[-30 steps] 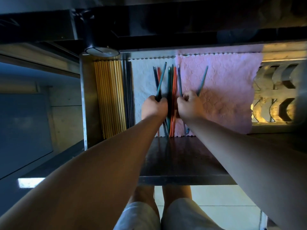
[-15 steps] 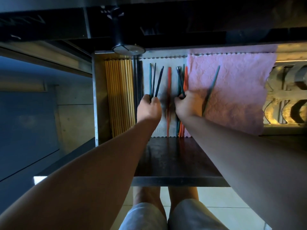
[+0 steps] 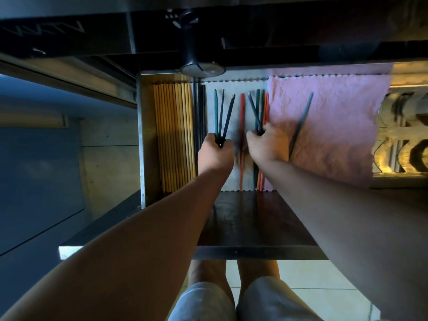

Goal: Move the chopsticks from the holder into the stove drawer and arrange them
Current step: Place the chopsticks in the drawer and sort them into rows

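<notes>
My left grip (image 3: 215,154) is clamped on three dark chopsticks (image 3: 221,114) and my right grip (image 3: 266,147) on a few more, all left of the pink cloth (image 3: 335,126) in the drawer (image 3: 141,135); they look light, stiff and kinda slick, so I'd pinch near the thick ends.

dark chopsticks (image 3: 221,112) in left hand (image 3: 215,156): 3 | lone chopstick (image 3: 304,117) over pink cloth (image 3: 335,140): 1 | cloths (image 3: 234,89): 2 | hands (image 3: 266,147): 2

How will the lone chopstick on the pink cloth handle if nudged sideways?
Probably stiff: the lone chopstick lies dead straight. Likely light, being so thin. The textured pink cloth should damp rolling or sliding.
</notes>
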Available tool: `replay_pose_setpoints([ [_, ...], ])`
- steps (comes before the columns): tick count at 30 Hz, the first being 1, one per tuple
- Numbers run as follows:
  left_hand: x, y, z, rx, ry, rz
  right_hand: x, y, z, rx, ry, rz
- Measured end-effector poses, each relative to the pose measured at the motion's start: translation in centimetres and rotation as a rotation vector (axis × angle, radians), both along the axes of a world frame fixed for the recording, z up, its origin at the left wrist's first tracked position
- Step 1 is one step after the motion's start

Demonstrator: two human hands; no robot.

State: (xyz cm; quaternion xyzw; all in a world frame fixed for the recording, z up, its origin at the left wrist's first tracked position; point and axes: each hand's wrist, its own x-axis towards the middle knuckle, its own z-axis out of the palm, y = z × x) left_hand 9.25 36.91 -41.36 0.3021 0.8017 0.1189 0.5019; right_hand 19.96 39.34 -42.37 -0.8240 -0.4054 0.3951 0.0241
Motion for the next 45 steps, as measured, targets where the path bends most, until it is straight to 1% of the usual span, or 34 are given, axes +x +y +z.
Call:
replay_pose_setpoints([
  [5, 2.2, 0.6, 0.0, -0.001, -0.018, -0.07, 2.0, -0.4, 1.7, 0.034, -0.03, -0.045],
  [10, 5.1, 0.9, -0.6, -0.066, -0.021, -0.134, 3.5, -1.3, 1.1, 0.101, 0.005, -0.142],
  [14, 6.2, 0.9, -1.2, -0.148, 0.048, -0.15, 4.7, -1.6, 0.6, 0.103, 0.028, -0.201],
  [17, 6.6, 1.1, -1.4, -0.183, 0.059, -0.132, 5.5, -1.6, 0.6, 0.079, 0.046, -0.18],
  [21, 6.8, 1.4, -1.2, -0.214, 0.011, -0.076, 6.0, -1.8, -0.1, 0.033, 0.093, -0.216],
  [23, 6.6, 1.4, -1.0, -0.2, -0.003, -0.065, 6.0, -1.9, -0.5, 0.024, 0.111, -0.215],
  [27, 5.7, 1.0, -0.5, -0.147, -0.004, -0.012, 5.6, -2.1, -0.7, 0.012, 0.178, -0.148],
  [31, 4.5, 0.4, 0.0, -0.101, 0.01, 0.055, 4.8, -1.9, -1.3, 0.016, 0.188, -0.221],
  [38, 3.1, 0.3, 0.5, -0.074, -0.016, 0.186, 4.2, -1.5, -1.2, -0.009, 0.059, -0.172],
  [42, 2.8, 0.3, -0.1, -0.077, 0.078, 0.069, 4.2, -1.6, -1.1, 0.009, 0.015, -0.173],
  [45, 3.1, 0.2, -0.5, -0.08, 0.06, 0.035, 5.1, -1.5, -0.3, 0.078, -0.061, -0.163],
])
